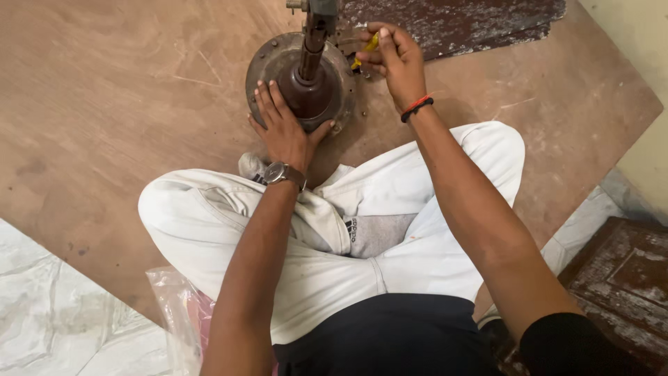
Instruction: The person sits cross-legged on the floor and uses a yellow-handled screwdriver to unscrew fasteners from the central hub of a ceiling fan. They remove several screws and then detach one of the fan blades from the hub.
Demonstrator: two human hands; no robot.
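One plywood board [125,104] covers most of the floor and serves as the base for everything else; pale stone floor [49,320] shows at its lower left edge. One person sits cross-legged on it in white trousers [410,237], knees spread wide, so the work sits just ahead of the shins and within easy reach of both arms.

One round metal motor housing [268,66], brown and rusty, lies flat on the board at top centre. One dark shaft [313,42] rises from its middle towards the camera.

Two weathered dark wooden panels are in view: one [459,21] flat behind the housing, one [619,278] at the lower right corner. One clear plastic bag [170,299] lies beside the left thigh.

Left hand [285,129]: grip spread, palm and fingers pressed flat on the near rim of the housing, thumb hooked round the hub. Judged: this braces the housing against turning or sliding. One wristwatch [278,172] on that wrist.

Right hand [393,59]: grip pinching one small yellow-handled tool [363,50], fingertips closed on it, tip angled down at the housing's far right rim. Tool tip itself too small to make out. Judged: the pinch suits fine work at one spot. Red and black bands [416,108] circle that wrist; their exact count is unclear.
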